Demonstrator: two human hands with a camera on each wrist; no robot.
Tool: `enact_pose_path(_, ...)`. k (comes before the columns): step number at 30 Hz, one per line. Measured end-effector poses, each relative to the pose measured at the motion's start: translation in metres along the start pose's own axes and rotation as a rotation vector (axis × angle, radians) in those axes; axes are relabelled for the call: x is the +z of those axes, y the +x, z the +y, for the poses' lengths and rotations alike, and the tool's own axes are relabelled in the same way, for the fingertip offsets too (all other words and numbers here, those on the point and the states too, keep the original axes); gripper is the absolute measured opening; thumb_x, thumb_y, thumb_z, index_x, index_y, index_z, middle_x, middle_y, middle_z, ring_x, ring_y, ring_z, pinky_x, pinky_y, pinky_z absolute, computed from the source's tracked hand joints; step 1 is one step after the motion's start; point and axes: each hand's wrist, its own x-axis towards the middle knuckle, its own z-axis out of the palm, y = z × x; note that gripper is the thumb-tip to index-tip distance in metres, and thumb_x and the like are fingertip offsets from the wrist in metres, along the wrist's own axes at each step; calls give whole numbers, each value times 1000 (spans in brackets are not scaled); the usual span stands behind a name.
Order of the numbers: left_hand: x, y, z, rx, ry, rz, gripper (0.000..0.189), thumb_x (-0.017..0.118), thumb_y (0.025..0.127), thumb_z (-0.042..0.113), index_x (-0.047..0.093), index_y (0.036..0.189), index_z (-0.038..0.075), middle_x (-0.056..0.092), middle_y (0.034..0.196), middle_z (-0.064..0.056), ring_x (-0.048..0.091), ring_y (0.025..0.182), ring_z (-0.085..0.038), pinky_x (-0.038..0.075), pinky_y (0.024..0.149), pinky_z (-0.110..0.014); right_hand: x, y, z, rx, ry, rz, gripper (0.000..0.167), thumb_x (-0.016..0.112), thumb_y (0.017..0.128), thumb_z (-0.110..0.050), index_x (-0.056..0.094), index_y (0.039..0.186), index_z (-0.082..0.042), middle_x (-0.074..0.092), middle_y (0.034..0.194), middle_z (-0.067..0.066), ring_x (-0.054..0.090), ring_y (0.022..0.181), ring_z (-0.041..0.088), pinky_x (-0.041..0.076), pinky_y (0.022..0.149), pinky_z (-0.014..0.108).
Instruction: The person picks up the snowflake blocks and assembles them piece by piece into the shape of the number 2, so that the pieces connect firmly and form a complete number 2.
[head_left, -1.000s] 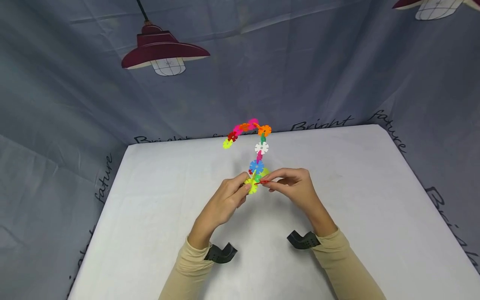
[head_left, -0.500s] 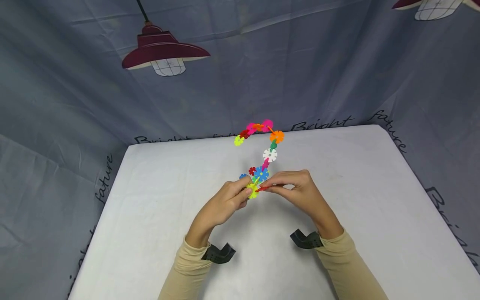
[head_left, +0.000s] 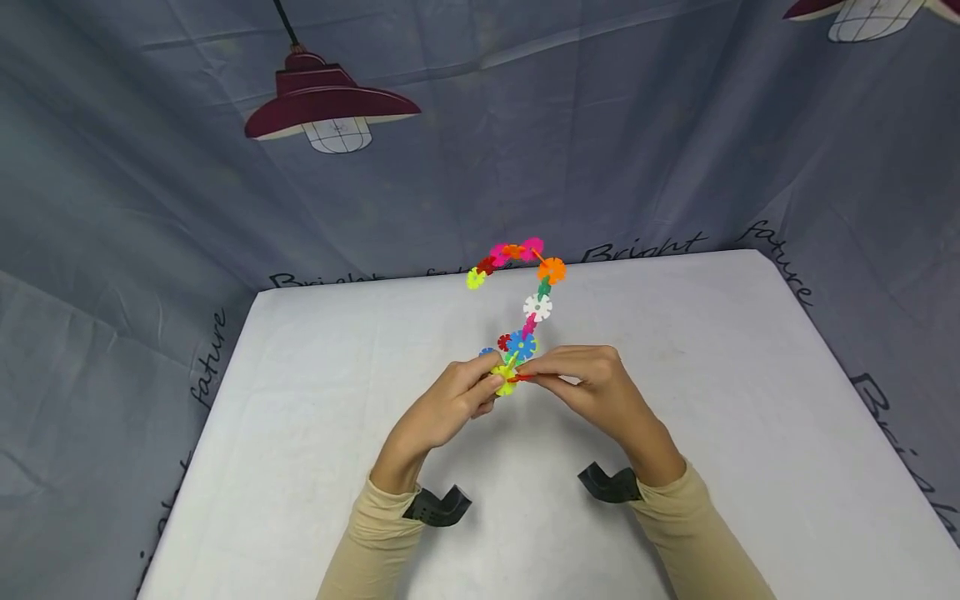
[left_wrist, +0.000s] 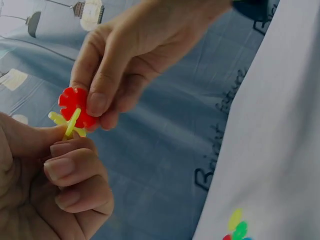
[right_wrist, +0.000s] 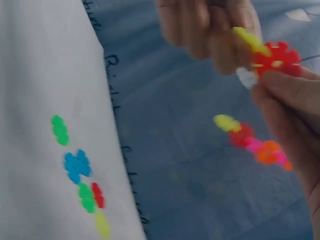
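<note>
One red, flower-shaped plastic disc (left_wrist: 73, 99) is pinched at its side in the right grip (head_left: 592, 385). It touches a yellow, flower-shaped plastic disc (head_left: 504, 387) that the left grip (head_left: 450, 402) pinches. Past both grips, a bright, curvy chain of discs (head_left: 533, 308) shows above the white counter (head_left: 337, 417).

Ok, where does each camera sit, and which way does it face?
Head: worn on the head, facing forward and down over the table; left hand, right hand and sleeves show.
Left wrist: worn there, facing the held red flower; both hands show.
Right wrist: worn there, facing that flower; both hands show.
Both wrist views share that flower, the table and curtain.
</note>
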Motion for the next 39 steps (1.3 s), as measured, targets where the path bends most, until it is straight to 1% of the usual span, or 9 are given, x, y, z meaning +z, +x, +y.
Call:
enact_pose_path(6,-8,-4,1,8,78,84,18,46,111,21,56,100,11,40,65,2,38,55,-9,34,57,-22,12,0,6,117,-15,69,31,86,77,6,79,105,-6,80,100,7,77,89,19,61,74,22)
enact_pose_path(9,-12,-5,0,15,135,160,17,48,110,21,59,101,10,43,66,2,40,57,-10,35,57,-23,19,-2,14,229,-54,65,29,86,80,0,78,107,-7,80,101,8,77,89,19,61,70,25)
enact_pose_path(11,-14,-6,-1,18,178,207,18,49,110,21,59,101,9,44,66,2,40,58,-11,34,57,-23,27,-3,22,320,-64,8,24,85,83,-3,78,105,-8,79,101,8,75,87,17,61,69,25)
enact_pose_path(14,-17,-5,-3,25,232,255,19,49,110,22,58,98,9,46,69,2,42,60,-12,35,57,-23,44,-5,34,433,-82,-137,21,83,86,-7,77,106,-7,78,101,7,71,82,13,59,68,24)
enact_pose_path(19,-17,-3,-6,25,296,302,21,49,111,25,56,94,14,49,72,2,44,62,-13,36,56,-24,78,-4,49,570,-173,-354,33,83,87,-18,75,117,-6,71,90,1,60,75,9,50,67,23)
enact_pose_path(22,-17,-3,-7,15,320,325,21,49,110,26,57,94,14,53,74,2,46,63,-13,38,57,-24,93,-1,56,612,-242,-391,37,83,88,-22,74,121,-7,61,80,-2,53,69,11,44,62,25)
enact_pose_path(27,-17,-2,-7,6,343,341,23,49,110,25,58,93,11,58,77,-4,46,64,-14,38,57,-25,105,0,63,611,-278,-369,32,84,87,-21,75,115,-8,57,77,-1,51,68,12,42,61,25)
enact_pose_path(35,-18,-1,-8,10,356,346,21,50,110,24,57,92,15,56,76,2,46,63,-14,38,57,-25,107,0,64,658,-189,-316,23,87,82,-13,74,101,-8,71,94,2,62,84,15,55,77,31)
enact_pose_path(39,-18,-2,-8,5,359,345,21,50,110,24,57,92,15,56,76,2,47,63,-14,38,56,-25,105,-4,63,643,-221,-313,22,88,82,-15,73,97,-10,71,84,0,63,76,12,55,72,29)
